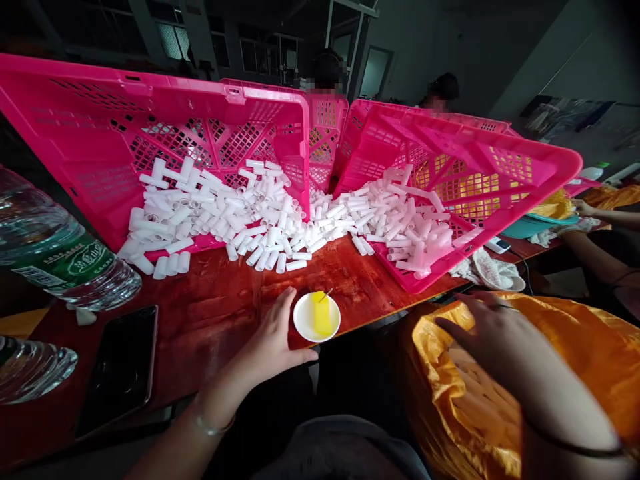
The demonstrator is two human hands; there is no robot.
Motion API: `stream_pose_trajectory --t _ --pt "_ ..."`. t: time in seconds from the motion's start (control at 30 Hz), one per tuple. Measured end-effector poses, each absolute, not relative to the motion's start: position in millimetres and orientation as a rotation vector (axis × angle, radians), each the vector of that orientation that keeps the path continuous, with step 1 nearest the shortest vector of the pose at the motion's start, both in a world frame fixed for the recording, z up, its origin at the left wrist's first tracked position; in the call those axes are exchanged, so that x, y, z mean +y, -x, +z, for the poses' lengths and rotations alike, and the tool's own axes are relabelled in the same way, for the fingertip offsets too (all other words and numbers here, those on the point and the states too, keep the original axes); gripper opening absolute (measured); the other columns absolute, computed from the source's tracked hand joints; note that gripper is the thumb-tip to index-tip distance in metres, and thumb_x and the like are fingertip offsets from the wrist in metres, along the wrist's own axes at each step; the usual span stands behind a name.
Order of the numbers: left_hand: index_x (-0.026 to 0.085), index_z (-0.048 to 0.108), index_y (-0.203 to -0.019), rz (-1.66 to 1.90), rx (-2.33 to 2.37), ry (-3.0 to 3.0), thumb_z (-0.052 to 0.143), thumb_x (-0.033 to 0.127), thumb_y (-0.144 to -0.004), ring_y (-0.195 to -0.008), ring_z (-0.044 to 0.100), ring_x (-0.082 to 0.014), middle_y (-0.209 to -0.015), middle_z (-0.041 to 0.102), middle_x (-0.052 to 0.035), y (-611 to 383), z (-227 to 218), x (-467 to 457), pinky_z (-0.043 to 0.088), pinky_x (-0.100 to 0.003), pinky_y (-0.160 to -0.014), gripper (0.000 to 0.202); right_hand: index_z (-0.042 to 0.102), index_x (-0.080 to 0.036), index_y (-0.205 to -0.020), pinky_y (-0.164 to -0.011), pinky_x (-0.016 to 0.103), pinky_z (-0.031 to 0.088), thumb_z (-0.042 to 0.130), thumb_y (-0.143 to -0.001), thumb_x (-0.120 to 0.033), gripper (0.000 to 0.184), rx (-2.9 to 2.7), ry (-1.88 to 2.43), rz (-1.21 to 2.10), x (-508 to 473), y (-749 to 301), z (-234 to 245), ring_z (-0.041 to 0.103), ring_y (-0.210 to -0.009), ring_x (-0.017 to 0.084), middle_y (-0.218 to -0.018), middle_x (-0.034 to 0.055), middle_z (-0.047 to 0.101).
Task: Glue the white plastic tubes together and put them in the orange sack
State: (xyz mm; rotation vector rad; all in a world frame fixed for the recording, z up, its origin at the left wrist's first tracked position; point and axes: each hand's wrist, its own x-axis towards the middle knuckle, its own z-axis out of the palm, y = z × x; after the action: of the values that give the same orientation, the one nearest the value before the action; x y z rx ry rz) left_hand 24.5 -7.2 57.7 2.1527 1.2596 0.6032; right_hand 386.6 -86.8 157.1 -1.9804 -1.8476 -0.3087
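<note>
A small round white dish [304, 325] sits near the front edge of the red-brown table, with a yellow block [322, 313] in it. A thin dark pin-like piece sticks out at the block's top. My left hand [273, 333] lies at the dish's left side, thumb and fingers spread, holding nothing; whether it touches the rim I cannot tell. To the right, my right hand [483, 327] is over the rim of an orange cloth sack [565, 333], thumb apart from the fingers. Long pale pieces [480, 380] show inside the sack. Short white tubes [270, 227] lie heaped beyond the dish.
Two pink crates, left [200, 113] and right [540, 167], lie tipped, tubes spilling out. Water bottles [55, 247] and a phone [117, 367] are at left. White gloves [493, 270] lie at right. Co-workers sit behind the crates; another person's arm [590, 250] is at far right.
</note>
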Motion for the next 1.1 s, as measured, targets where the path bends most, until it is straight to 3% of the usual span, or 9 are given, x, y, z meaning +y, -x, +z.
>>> stream_pose_trajectory --t 0.1,0.17,0.3,0.4,0.53,0.63,0.77,0.9,1.1 --pt "0.021 0.008 -0.151 0.64 1.221 -2.196 0.081 0.04 -0.065 -0.141 0.029 -0.0388 -0.153 0.031 -0.021 -41.6 52.0 1.4 0.03 -0.058 -0.111 0.114 0.052 -0.012 -0.133 -0.088 0.039 0.052 0.047 -0.096 -0.034 0.043 -2.247 1.761 -0.149 -40.3 -308.9 142.4 0.063 -0.107 0.028 -0.123 0.0184 0.062" --pt "0.02 0.01 -0.15 0.693 1.203 -2.203 0.082 0.039 -0.065 -0.135 0.039 -0.0383 -0.147 0.042 -0.0201 -47.3 50.8 2.2 0.034 -0.058 -0.109 0.113 0.045 -0.015 -0.14 -0.084 0.038 0.052 0.048 -0.096 -0.026 0.046 -2.479 1.732 -0.076 -14.3 -260.1 142.2 0.066 -0.099 0.026 -0.118 0.0171 0.065" --pt "0.019 0.014 -0.149 0.779 1.248 -2.189 0.084 0.039 -0.061 -0.129 0.047 -0.0387 -0.14 0.05 -0.0201 -47.7 43.5 0.8 0.039 -0.057 -0.104 0.114 0.07 -0.011 -0.104 -0.075 0.037 0.05 0.05 -0.09 -0.012 0.024 -2.819 1.695 -0.062 5.7 -206.5 149.0 0.065 -0.088 0.027 -0.094 0.017 0.07" --pt "0.016 0.021 -0.146 0.814 1.299 -2.208 0.085 0.041 -0.059 -0.129 0.047 -0.0403 -0.142 0.047 -0.0226 -47.7 35.9 0.5 0.04 -0.058 -0.103 0.11 0.071 -0.008 -0.091 -0.078 0.037 0.047 0.053 -0.085 -0.007 0.02 -2.797 1.632 0.038 4.6 -191.3 146.4 0.062 -0.094 0.029 -0.095 0.0206 0.07" --pt "0.016 0.024 -0.145 0.823 1.291 -2.21 0.085 0.044 -0.058 -0.128 0.048 -0.0407 -0.141 0.048 -0.0234 -48.5 35.1 0.2 0.04 -0.058 -0.103 0.11 0.072 -0.007 -0.083 -0.075 0.034 0.046 0.056 -0.077 -0.001 0.018 -2.602 1.623 0.417 15.1 -197.0 137.6 0.064 -0.086 0.027 -0.087 0.0186 0.071" --pt "0.018 0.02 -0.147 0.809 1.276 -2.171 0.087 0.044 -0.056 -0.127 0.049 -0.0402 -0.139 0.051 -0.0212 -47.9 41.0 -0.6 0.041 -0.057 -0.102 0.116 0.071 -0.01 -0.074 -0.069 0.029 0.046 0.054 -0.077 -0.001 0.019 -2.517 1.617 0.566 30.9 -218.9 133.1 0.064 -0.076 0.021 -0.08 0.0127 0.071" --pt "0.02 0.02 -0.147 0.802 1.266 -2.15 0.087 0.046 -0.057 -0.128 0.048 -0.0397 -0.139 0.052 -0.0202 -46.9 46.2 -2.0 0.04 -0.056 -0.103 0.115 0.071 -0.013 -0.078 -0.069 0.022 0.048 0.054 -0.08 -0.008 0.017 -2.335 1.531 0.82 41.2 -244.2 120.7 0.064 -0.074 0.015 -0.082 0.0056 0.071" --pt "0.019 0.021 -0.147 0.811 1.275 -2.13 0.087 0.046 -0.056 -0.127 0.049 -0.0386 -0.138 0.053 -0.0201 -46.7 45.9 -2.7 0.041 -0.055 -0.103 0.117 0.069 -0.014 -0.074 -0.069 0.026 0.05 0.059 -0.078 -0.018 0.012 -1.999 1.4 1.15 43.2 -252.8 98.1 0.064 -0.072 0.016 -0.078 0.0044 0.07" --pt "0.019 0.022 -0.147 0.789 1.311 -2.135 0.086 0.049 -0.056 -0.127 0.049 -0.0392 -0.137 0.054 -0.0195 -46.2 47.2 -3.1 0.041 -0.055 -0.103 0.116 0.069 -0.015 -0.077 -0.068 0.028 0.051 0.059 -0.079 -0.024 0.013 -1.913 1.38 1.208 51.7 -260.0 79.7 0.063 -0.071 0.017 -0.076 0.0037 0.069"
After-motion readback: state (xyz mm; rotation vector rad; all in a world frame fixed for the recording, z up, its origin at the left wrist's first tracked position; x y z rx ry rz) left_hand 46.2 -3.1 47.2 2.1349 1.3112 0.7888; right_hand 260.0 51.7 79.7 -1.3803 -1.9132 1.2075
